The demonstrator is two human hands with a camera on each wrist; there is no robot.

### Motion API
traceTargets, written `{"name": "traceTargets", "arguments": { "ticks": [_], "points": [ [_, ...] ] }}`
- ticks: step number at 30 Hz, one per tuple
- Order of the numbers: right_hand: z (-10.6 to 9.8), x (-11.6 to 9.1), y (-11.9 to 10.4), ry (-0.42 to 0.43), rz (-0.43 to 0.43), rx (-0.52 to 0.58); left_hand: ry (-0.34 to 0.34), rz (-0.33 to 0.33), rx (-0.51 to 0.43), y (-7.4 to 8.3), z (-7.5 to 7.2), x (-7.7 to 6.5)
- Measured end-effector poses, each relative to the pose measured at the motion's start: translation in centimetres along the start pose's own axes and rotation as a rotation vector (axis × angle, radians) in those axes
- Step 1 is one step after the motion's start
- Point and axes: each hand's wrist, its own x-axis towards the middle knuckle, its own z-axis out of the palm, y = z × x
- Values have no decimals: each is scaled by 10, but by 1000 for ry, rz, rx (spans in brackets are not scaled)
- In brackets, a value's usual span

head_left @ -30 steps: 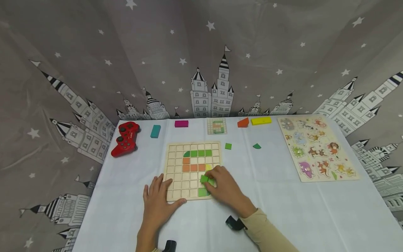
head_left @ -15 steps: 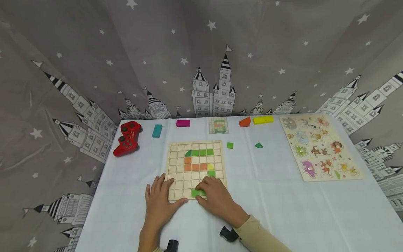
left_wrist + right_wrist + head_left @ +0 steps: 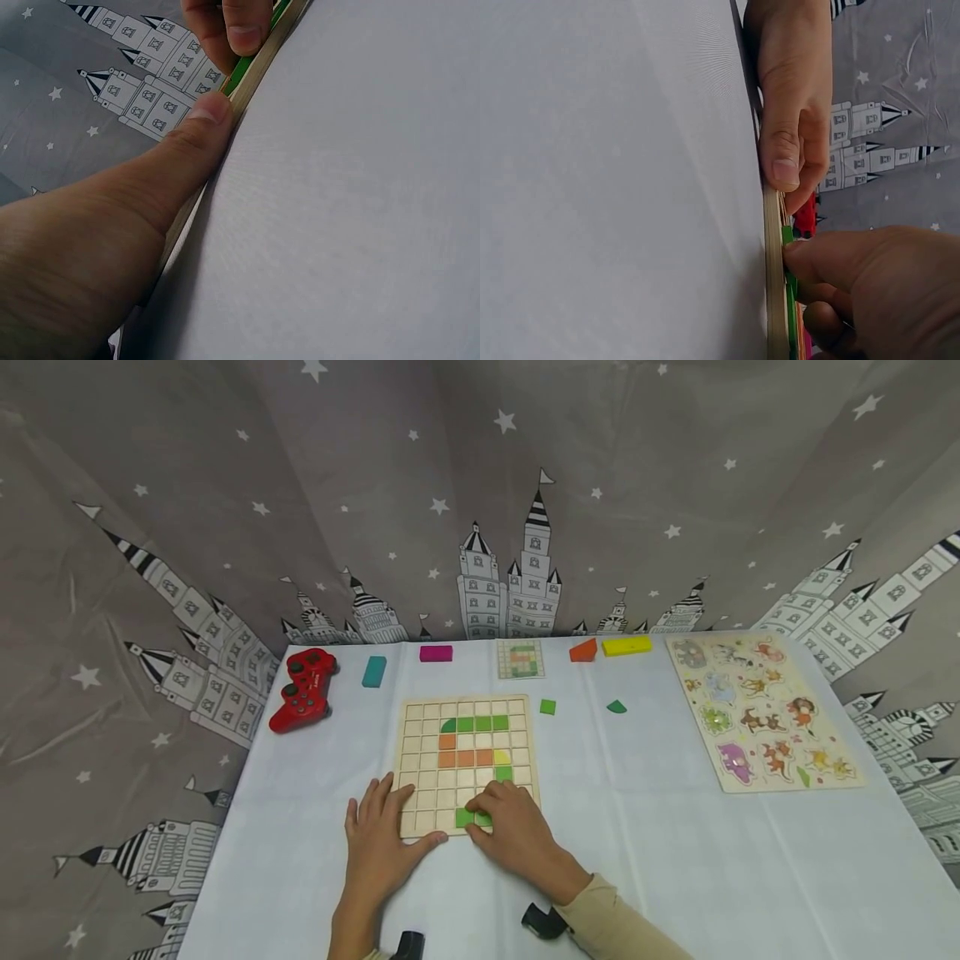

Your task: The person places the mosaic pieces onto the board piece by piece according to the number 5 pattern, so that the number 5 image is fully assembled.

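Observation:
A wooden grid board (image 3: pixel 420 777) lies on the table with green, orange and yellow tiles in its squares. My left hand (image 3: pixel 378 835) rests at its near left corner, fingers spread over the left edge and thumb along the front edge. My right hand (image 3: pixel 521 835) is over the front right part, fingers bent, pinching a green square tile (image 3: pixel 465 817) in the front row. In the right wrist view, the thumb touches the edge of this green tile (image 3: pixel 787 236). Another green tile beside it is partly covered by the fingers. Farther back, a green tile (image 3: pixel 503 772) sits below the yellow tile (image 3: pixel 502 757).
Behind the board lies a small pattern card (image 3: pixel 521 658). A loose green square (image 3: pixel 548 707) and a green quarter-round piece (image 3: pixel 617 707) lie to its right. Around the back are a red game controller (image 3: pixel 303 689), coloured blocks (image 3: pixel 627 646) and an animal puzzle board (image 3: pixel 761 714).
My right hand has moved left and toward the front edge, bringing a green tile from above the board into the front row. My left hand stays at the corner.

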Motion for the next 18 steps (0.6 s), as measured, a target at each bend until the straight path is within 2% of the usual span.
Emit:
{"name": "traceTargets", "arguments": {
  "ticks": [8,18],
  "points": [
    [-1,3,2,-28,37,45,-48,-27,6,1,-3,1],
    [-11,3,-1,-61,53,14,-53,-29,-7,3,-5,-1]
  ]
}}
